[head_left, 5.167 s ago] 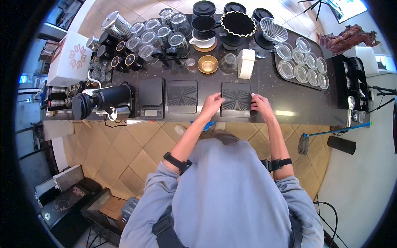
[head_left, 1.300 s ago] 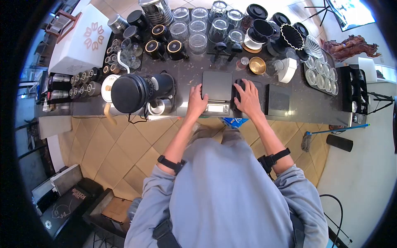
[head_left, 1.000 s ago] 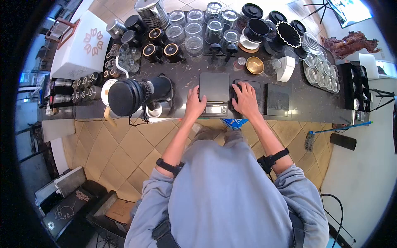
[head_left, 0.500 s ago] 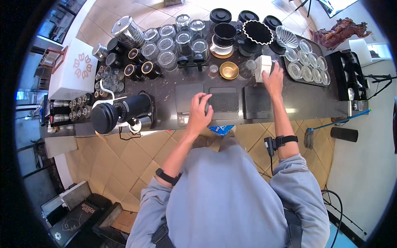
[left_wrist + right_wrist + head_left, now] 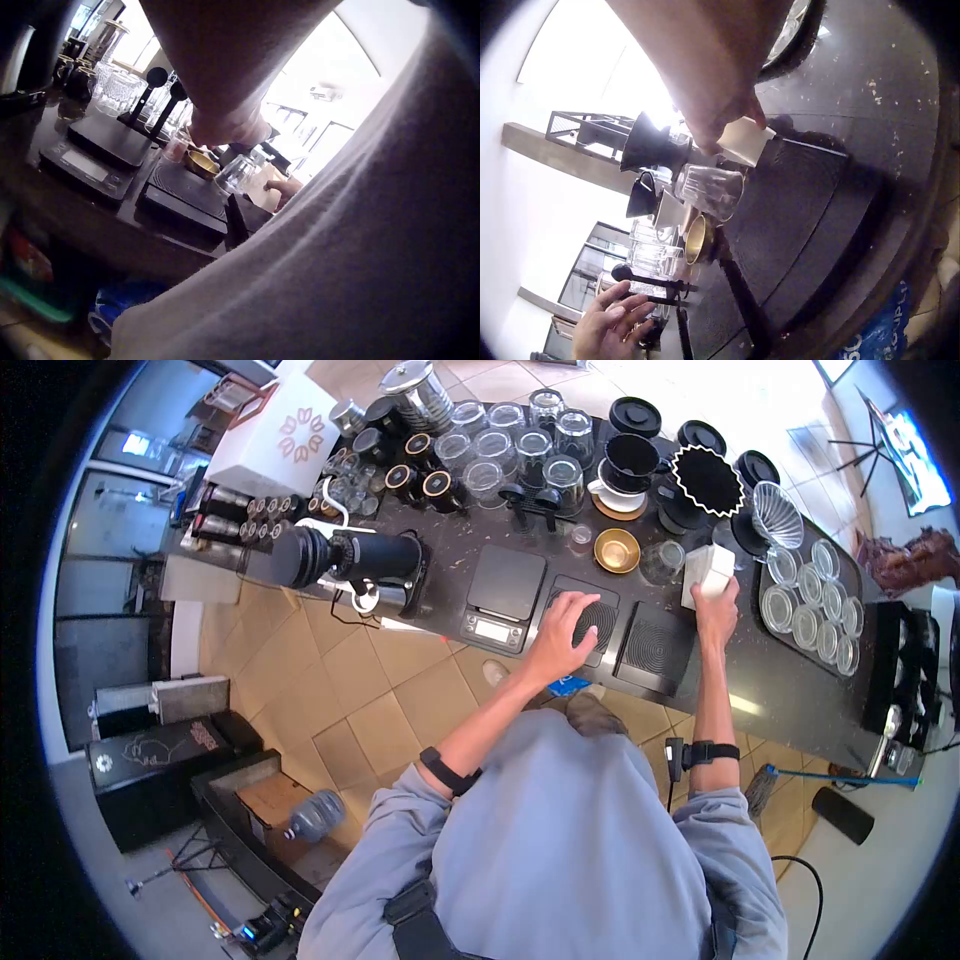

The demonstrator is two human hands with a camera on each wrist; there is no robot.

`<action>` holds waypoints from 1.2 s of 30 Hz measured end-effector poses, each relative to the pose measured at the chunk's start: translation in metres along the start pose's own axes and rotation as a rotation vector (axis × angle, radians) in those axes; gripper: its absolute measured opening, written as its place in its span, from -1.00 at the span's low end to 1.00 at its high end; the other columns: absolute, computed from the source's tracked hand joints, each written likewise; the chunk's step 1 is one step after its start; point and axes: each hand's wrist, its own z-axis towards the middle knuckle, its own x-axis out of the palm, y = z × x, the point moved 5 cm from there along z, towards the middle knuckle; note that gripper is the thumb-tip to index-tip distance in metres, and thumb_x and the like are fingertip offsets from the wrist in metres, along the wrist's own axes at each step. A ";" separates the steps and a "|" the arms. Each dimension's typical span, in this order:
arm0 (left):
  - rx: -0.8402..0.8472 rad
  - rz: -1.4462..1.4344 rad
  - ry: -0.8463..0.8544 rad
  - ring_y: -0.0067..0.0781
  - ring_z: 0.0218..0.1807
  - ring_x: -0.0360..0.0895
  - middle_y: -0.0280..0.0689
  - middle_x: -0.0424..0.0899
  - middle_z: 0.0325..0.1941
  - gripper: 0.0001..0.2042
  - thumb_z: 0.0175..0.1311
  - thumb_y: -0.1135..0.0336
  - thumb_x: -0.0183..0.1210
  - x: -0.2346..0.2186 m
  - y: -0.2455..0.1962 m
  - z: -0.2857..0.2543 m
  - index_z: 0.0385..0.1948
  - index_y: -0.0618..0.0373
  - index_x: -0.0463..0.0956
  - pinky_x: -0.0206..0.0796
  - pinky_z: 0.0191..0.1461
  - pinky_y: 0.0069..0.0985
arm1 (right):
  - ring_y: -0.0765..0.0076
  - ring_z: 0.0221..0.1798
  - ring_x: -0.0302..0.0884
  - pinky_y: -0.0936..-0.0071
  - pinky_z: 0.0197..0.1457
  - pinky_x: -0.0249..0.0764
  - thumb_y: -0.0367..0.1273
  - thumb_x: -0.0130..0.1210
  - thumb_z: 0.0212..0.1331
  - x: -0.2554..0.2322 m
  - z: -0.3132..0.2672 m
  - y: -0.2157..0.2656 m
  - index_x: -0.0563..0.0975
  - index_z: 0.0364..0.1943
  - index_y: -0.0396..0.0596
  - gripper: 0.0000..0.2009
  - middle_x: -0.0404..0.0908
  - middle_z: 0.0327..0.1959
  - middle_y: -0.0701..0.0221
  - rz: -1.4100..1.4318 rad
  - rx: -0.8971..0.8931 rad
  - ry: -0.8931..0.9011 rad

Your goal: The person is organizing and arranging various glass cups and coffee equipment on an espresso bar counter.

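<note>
My right hand (image 5: 717, 612) grips the near end of a white, angular carton-like holder (image 5: 708, 568), with thumb and fingers on its sides; the right wrist view shows the same cream-white holder (image 5: 746, 141) under the hand. My left hand (image 5: 562, 642) hovers over the middle ridged black scale (image 5: 607, 605), fingers loosely bent and holding nothing. To its left lies a black scale (image 5: 507, 582) with a small display at the front. At the right is another black scale (image 5: 655, 648) with a ring-patterned top, just in front of the white holder.
A brass bowl (image 5: 617, 550) and an upturned glass (image 5: 662, 562) stand behind the scales. Black drippers (image 5: 707, 480), a glass dripper (image 5: 777, 515) and tumblers (image 5: 485, 482) line the back. A grinder (image 5: 375, 555) stands left; a tray of glass lids (image 5: 815, 605) lies right.
My hands have left the scales they were touching. The right hand has moved right and back to the white holder and now grips it; the left hand has lifted rightward. The head view has turned.
</note>
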 end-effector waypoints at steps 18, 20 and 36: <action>-0.058 -0.382 0.113 -0.32 0.27 0.43 -0.21 0.43 0.24 -0.50 0.22 0.43 0.15 -0.039 0.027 -0.018 0.25 0.13 0.38 0.32 0.28 -0.34 | 0.44 0.02 0.60 0.49 0.06 0.52 -0.48 0.30 0.16 -0.077 -0.125 0.074 0.39 0.14 -0.24 -0.53 0.64 -0.01 0.29 0.668 -0.096 0.343; -0.103 -0.407 0.065 -0.35 0.26 0.44 -0.23 0.45 0.23 -0.52 0.25 0.44 0.14 -0.060 0.043 -0.024 0.25 0.15 0.38 0.33 0.27 -0.35 | 0.45 0.01 0.61 0.52 0.04 0.52 -0.48 0.30 0.15 -0.048 -0.150 0.117 0.39 0.14 -0.22 -0.53 0.64 0.00 0.27 0.698 -0.126 0.455; -0.259 -0.045 -0.202 0.08 0.43 0.17 0.05 0.20 0.40 -0.29 0.24 0.38 0.22 -0.185 0.161 -0.073 0.40 0.30 0.07 0.05 0.48 -0.19 | -0.16 -0.12 0.67 0.14 -0.04 0.54 -0.09 0.34 0.01 0.182 -0.203 0.308 0.44 0.02 -0.25 -0.39 0.69 -0.21 -0.05 0.285 -0.290 0.431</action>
